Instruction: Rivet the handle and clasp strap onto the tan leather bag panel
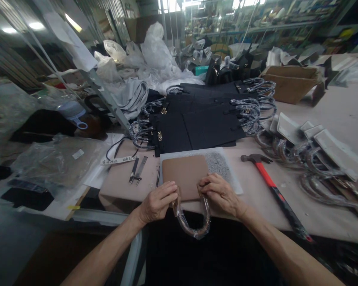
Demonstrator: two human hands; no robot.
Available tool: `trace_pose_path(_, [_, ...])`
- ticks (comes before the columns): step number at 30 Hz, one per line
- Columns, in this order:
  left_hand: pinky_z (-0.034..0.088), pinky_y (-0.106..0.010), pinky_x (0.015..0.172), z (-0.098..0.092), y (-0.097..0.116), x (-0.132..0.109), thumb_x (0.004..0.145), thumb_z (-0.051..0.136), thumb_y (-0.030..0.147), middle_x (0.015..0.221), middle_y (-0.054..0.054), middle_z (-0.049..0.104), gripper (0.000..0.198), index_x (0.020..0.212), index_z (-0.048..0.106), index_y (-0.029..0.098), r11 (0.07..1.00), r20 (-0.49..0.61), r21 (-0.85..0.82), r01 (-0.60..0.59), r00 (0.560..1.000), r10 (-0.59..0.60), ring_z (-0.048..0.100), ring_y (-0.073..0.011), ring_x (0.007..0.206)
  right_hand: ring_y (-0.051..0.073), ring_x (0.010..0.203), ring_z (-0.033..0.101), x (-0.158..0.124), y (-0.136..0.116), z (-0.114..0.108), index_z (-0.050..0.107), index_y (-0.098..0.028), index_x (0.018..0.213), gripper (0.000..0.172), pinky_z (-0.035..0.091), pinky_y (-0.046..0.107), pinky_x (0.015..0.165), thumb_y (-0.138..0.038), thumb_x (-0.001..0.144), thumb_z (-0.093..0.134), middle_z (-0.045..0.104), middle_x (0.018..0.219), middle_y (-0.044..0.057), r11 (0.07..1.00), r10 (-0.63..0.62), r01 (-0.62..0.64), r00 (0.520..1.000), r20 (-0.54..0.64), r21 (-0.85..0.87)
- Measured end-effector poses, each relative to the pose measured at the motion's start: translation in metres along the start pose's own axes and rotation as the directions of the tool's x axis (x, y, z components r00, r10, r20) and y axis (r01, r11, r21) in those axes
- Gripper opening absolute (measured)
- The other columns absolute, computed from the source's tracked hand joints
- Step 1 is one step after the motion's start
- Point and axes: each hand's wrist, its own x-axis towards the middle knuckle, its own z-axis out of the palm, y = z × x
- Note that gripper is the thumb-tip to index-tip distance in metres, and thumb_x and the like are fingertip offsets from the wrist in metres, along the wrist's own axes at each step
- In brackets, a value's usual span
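A brown bag panel [185, 171] lies on a pale, speckled board [222, 165] at the table's front edge. Its curved handle [193, 231], wrapped in clear plastic, hangs toward me over the edge. My left hand [159, 200] is closed on the handle's left end, where it meets the panel. At the right end, my right hand [219, 192] pinches the other handle base with bent fingers. The fingertips cover both joints, so the fastening there is hidden. To the right of the board rests a claw hammer [268, 182] with a red and black grip.
Black bag panels [197, 123] with plastic-wrapped handles are stacked behind the board. More panels [340, 151] with wrapped brown handles lie at the right. Small metal tools [139, 171] sit to the left. A cardboard box [292, 81] stands at the back right; a metal post [103, 93] rises at left.
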Motion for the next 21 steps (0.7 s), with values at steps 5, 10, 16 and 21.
trace_pose_path(5, [0.052,-0.049,0.107,0.001,0.017,0.006,0.087,0.044,0.0,0.127,-0.016,0.064,0.044,0.126,0.058,0.015,0.984,-0.118,-0.034,0.173,0.977,-0.176,0.055,-0.0256,0.13,0.032,0.118,0.051,-0.001,0.001,0.003,0.062,-0.02,0.125,0.038,0.044,0.052,0.097,-0.041,0.093,0.058,0.058,0.13,0.014,0.982,0.073,-0.069,0.997,0.017,-0.176])
trace_pose_path(10, [0.057,-0.034,0.092,-0.015,0.009,-0.004,0.09,0.045,0.005,0.105,-0.01,0.071,0.029,0.106,0.066,0.017,0.776,-0.387,0.179,0.605,0.768,-0.51,0.068,-0.0199,0.101,0.034,0.125,0.048,0.001,0.008,0.007,0.063,-0.021,0.126,0.039,0.043,0.054,0.102,-0.038,0.092,0.057,0.057,0.134,0.014,0.962,0.029,-0.016,0.999,0.044,-0.274])
trace_pose_path(16, [0.052,-0.034,0.084,-0.086,-0.037,-0.022,0.088,0.054,0.019,0.099,-0.01,0.072,0.02,0.096,0.072,0.016,0.149,-0.403,0.322,0.935,0.277,-0.872,0.068,-0.0244,0.092,0.034,0.123,0.052,0.001,0.012,0.011,0.063,-0.024,0.124,0.036,0.046,0.056,0.098,-0.036,0.092,0.056,0.06,0.132,0.012,0.951,0.022,-0.024,1.0,-0.009,-0.31])
trace_pose_path(21, [0.048,-0.029,0.074,-0.113,-0.07,-0.013,0.086,0.062,0.031,0.086,-0.006,0.075,0.019,0.087,0.076,0.018,-0.009,-0.262,0.384,0.923,0.1,-0.96,0.069,-0.0236,0.086,0.034,0.12,0.054,0.003,0.013,0.013,0.065,-0.025,0.122,0.034,0.046,0.055,0.097,-0.037,0.092,0.055,0.062,0.13,0.011,0.95,0.03,-0.036,0.999,-0.026,-0.309])
